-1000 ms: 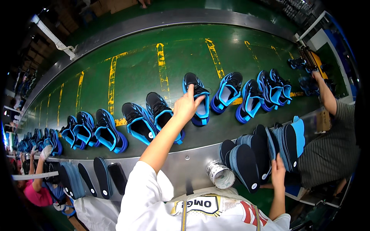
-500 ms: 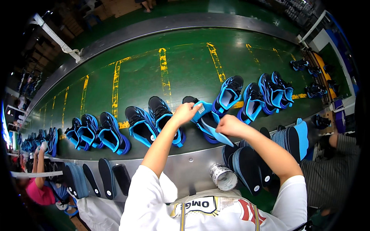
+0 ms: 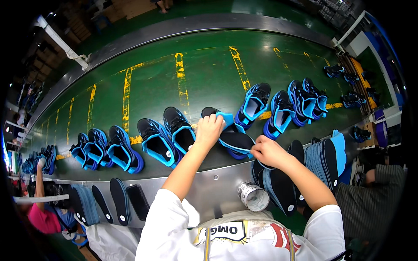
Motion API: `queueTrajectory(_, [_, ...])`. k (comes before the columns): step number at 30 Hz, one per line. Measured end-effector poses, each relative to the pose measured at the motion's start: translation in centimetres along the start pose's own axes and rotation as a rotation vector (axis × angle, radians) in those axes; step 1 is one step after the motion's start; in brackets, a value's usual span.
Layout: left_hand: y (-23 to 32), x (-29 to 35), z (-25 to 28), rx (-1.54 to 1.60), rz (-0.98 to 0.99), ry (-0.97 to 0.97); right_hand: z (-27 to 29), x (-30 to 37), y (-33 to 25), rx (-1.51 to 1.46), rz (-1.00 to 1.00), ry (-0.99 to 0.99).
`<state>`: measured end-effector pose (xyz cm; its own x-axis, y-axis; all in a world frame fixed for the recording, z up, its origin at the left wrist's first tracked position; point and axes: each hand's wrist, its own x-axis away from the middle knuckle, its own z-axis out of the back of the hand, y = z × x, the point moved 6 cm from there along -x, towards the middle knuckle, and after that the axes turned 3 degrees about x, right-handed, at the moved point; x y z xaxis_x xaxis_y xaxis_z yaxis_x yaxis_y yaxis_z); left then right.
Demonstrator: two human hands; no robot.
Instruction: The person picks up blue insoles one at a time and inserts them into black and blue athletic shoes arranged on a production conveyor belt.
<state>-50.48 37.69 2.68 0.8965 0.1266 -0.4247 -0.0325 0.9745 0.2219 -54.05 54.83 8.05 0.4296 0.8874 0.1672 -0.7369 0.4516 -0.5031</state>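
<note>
The left hand is closed over the heel end of a black and blue shoe that lies on the green belt, gripping its collar. The right hand pinches the near end of a black insole with a blue edge, fingers curled tight around it; the insole's far end reaches into the shoe's opening, though how deep it sits is hard to tell from here. Shoe and insole lie near the front edge of the belt, just ahead of the steel rim.

To the left of the held shoe, two more shoes lie side by side, openings up, and further left another cluster follows the belt's curve. To the right, four shoes stand in a row, toes pointing away. Yellow lines cross the belt.

Just under the right hand, a stack of insoles stands on edge, black ones nearest and blue ones at the far right. A roll of tape rests against the rim below the right wrist. At lower left, more insoles lean in a row along the surface edge. Another person in a pink sleeve reaches up at the far left, and someone in a striped shirt sits at the right.
</note>
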Motion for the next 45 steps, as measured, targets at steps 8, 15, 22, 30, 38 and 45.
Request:
queueTrajectory(8, [-1.8, 0.2, -2.3, 0.203, 0.106, -0.311, 7.4, 17.2, 4.6, 0.024, -0.417, 0.463])
queueTrajectory(15, [0.7, -0.2, -3.3, -0.249, -0.160, -0.466, 2.7, 26.2, 7.7, 0.021, -0.653, 0.307])
queueTrajectory(22, [-0.3, -0.6, 4.0, 0.973, 0.686, -0.038, 9.0, 14.5, 7.9, -0.065, -0.205, 0.530])
queueTrajectory(30, [21.9, 7.4, 4.8, 0.945, 0.261, -0.388, -0.6, -4.5, 10.6, 0.114, -0.421, -0.073])
queueTrajectory(38, [25.3, 11.4, 3.2, 0.426, -0.028, -0.184, -1.2, -4.2, 12.6, 0.319, -0.254, 0.209])
queueTrajectory(45, [25.0, 12.5, 4.6, 0.206, -0.091, 0.087, 4.9, 2.9, 23.6, 0.500, -0.224, 0.331])
